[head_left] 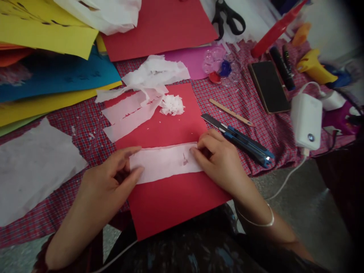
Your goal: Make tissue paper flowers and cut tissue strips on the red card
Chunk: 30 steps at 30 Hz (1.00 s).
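Note:
A folded strip of thin white tissue paper lies across a red paper sheet, with a small torn or see-through spot near its right end. My left hand holds the strip's left end, index finger at the upper edge and thumb lower down. At the other end, my right hand pinches the upper right corner between thumb and curled fingers. Beyond the strip, a small heap of white paper shreds and cut tissue pieces rest on the red sheet.
Right of the sheet lie a utility knife with its blade out, a wooden stick, a phone and a white corded device. Black-handled scissors are at the back. Coloured papers and white tissue occupy the left.

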Tool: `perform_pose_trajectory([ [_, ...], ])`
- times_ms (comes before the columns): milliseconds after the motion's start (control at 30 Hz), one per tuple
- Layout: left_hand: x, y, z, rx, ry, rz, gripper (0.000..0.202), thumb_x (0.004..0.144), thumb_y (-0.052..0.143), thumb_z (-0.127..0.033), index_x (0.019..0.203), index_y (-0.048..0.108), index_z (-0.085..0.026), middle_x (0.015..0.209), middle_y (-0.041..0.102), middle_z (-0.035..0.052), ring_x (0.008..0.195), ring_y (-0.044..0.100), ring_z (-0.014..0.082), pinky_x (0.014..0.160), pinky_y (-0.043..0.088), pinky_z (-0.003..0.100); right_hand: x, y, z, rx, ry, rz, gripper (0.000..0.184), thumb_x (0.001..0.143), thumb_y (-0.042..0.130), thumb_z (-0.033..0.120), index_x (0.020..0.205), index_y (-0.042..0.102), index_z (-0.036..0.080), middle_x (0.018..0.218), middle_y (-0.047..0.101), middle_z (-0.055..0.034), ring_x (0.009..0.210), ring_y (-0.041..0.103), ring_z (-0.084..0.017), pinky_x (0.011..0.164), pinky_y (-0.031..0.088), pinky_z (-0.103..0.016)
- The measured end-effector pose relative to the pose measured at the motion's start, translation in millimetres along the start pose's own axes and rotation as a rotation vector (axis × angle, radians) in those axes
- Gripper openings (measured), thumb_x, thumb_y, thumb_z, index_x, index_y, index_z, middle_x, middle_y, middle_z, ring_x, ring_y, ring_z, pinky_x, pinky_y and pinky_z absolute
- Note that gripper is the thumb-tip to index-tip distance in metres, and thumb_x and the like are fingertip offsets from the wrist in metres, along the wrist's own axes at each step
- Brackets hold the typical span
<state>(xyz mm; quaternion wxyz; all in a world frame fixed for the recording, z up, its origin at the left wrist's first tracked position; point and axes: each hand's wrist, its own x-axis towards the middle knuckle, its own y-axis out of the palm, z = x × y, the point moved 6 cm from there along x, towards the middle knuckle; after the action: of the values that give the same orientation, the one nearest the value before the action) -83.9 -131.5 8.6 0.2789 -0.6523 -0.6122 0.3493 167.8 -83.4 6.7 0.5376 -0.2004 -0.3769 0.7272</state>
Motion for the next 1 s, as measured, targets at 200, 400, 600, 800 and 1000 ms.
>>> perform_pose_trajectory([
  [200, 2, -0.8, 0, -0.022, -0.010, -0.020, 0.035, 0.091, 0.064, -0.038, 0.124, 0.068, -0.029, 0.071, 0.065, -0.0068, 0.056, 0.061, 0.0134, 0.054, 0.044, 0.024, 2, 1, 2, -0.033, 0.005, 0.001, 0.023, 0.092, 0.062, 0.014, 0.076, 0.049, 0.023, 0.085, 0.056, -0.0029, 0.073, 0.055, -0.016, 0.068, 0.042, -0.033],
  [400, 7, 5.6, -5, 0.072, 0.012, 0.005, 0.041, 0.092, 0.058, -0.035, 0.131, 0.067, -0.025, 0.069, 0.060, -0.0054, 0.057, 0.058, 0.0133, 0.056, 0.041, 0.025, 4, 3, -2, -0.096, 0.008, 0.006, 0.021, 0.091, 0.064, 0.016, 0.075, 0.051, 0.022, 0.082, 0.057, -0.0032, 0.072, 0.055, -0.017, 0.066, 0.042, -0.033],
  [600, 14, 8.0, -11, 0.117, 0.014, 0.079, 0.052, 0.089, 0.055, -0.034, 0.138, 0.063, -0.018, 0.066, 0.056, -0.0039, 0.058, 0.053, 0.0154, 0.059, 0.038, 0.028, -5, -23, 8, -0.100, -0.026, -0.153, 0.023, 0.094, 0.063, 0.023, 0.117, 0.065, 0.022, 0.118, 0.066, -0.0124, 0.084, 0.067, -0.023, 0.080, 0.057, -0.043],
  [800, 15, 9.5, -13, 0.115, 0.056, 0.060, 0.052, 0.089, 0.055, -0.032, 0.138, 0.063, -0.017, 0.069, 0.057, -0.0028, 0.059, 0.052, 0.0154, 0.059, 0.037, 0.028, -36, 14, 57, -0.223, -0.381, 0.162, 0.066, 0.100, 0.060, 0.039, 0.159, 0.041, 0.016, 0.165, 0.044, -0.0201, 0.154, 0.040, -0.036, 0.126, 0.034, -0.060],
  [1000, 14, 6.2, -16, 0.238, 0.083, 0.022, 0.050, 0.091, 0.056, -0.027, 0.139, 0.062, -0.016, 0.081, 0.067, 0.0031, 0.071, 0.063, 0.0212, 0.068, 0.046, 0.031, -52, 54, 55, -0.354, -0.429, 0.328, 0.085, 0.099, 0.059, 0.055, 0.160, 0.036, 0.001, 0.170, 0.029, -0.0252, 0.162, 0.024, -0.035, 0.134, 0.019, -0.054],
])
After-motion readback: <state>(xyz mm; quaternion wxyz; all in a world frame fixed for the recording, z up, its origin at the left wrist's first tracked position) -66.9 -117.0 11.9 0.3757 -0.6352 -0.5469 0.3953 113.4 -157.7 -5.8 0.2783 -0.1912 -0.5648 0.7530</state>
